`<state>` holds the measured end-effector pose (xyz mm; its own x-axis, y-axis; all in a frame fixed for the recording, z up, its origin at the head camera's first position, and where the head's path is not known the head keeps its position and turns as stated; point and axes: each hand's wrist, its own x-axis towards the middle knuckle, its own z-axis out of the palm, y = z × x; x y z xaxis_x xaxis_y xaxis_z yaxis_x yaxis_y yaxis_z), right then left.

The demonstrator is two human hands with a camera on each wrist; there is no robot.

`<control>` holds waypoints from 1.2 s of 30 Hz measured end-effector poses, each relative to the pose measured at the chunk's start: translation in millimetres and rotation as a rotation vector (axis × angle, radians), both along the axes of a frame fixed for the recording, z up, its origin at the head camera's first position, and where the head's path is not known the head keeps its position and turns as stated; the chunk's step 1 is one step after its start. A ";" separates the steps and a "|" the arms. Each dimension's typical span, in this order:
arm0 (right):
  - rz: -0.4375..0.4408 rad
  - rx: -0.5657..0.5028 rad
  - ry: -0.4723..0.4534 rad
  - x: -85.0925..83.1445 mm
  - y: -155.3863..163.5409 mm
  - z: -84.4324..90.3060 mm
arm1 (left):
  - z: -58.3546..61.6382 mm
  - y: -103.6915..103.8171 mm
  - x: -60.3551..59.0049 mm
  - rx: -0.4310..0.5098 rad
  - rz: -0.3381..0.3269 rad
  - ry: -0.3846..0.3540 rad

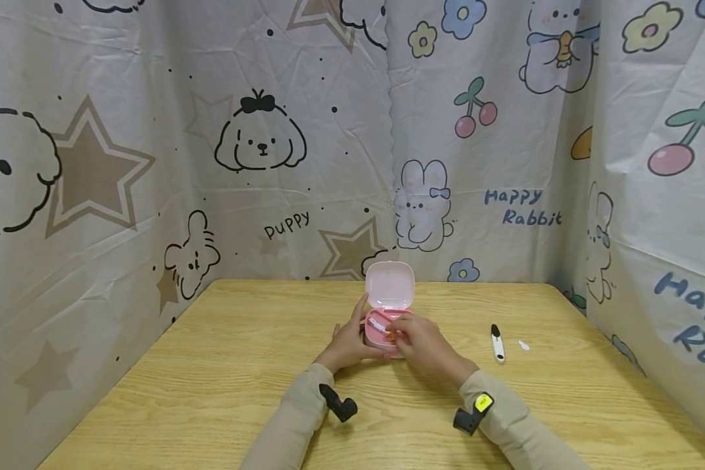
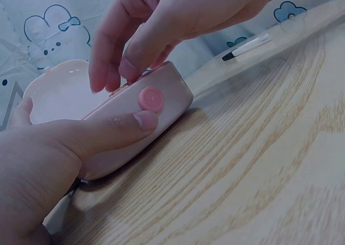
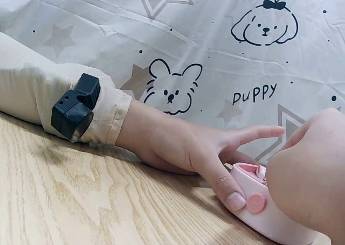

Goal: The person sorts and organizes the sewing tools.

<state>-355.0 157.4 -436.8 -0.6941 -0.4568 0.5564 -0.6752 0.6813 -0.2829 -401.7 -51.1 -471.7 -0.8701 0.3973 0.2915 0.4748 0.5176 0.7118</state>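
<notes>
Left hand [image 1: 348, 344] grips the open pink case [image 1: 389, 307]; right hand [image 1: 420, 343] pinches something inside, its fingers hiding it.

Beyond my left hand [image 1: 348, 344], the star-printed curtain [image 1: 182, 163] is showing "puppy" under a drawn dog. Beyond my right hand [image 1: 418, 339], the cherry-printed curtain [image 1: 505, 130] is reading "Happy Rabbit", with cut-off letters repeating farther right.

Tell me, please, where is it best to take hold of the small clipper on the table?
Probably at the white handle of the clipper, from above. It lies flat, apart from the pink box, with its black tip pointing away, so fingers can pinch its long sides.
</notes>
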 end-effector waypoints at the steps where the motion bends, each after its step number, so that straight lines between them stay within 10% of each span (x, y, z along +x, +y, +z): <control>1: -0.002 -0.005 -0.010 0.1 0.8 0.8 | 0.0 0.1 -0.1 0.002 0.000 0.001; 25: -0.149 -0.153 -0.001 -7.4 76.8 49.8 | 1.5 -0.5 4.0 0.062 -0.023 -0.033; 36: -0.309 -0.153 -0.189 -2.0 122.3 60.1 | 2.1 -0.4 4.4 0.042 -0.016 -0.028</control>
<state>-357.0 279.7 -376.7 -0.8824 -0.1323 0.4515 -0.3715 0.7847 -0.4963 -397.3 -51.5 -469.6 -0.8720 0.3988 0.2837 0.4621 0.4798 0.7459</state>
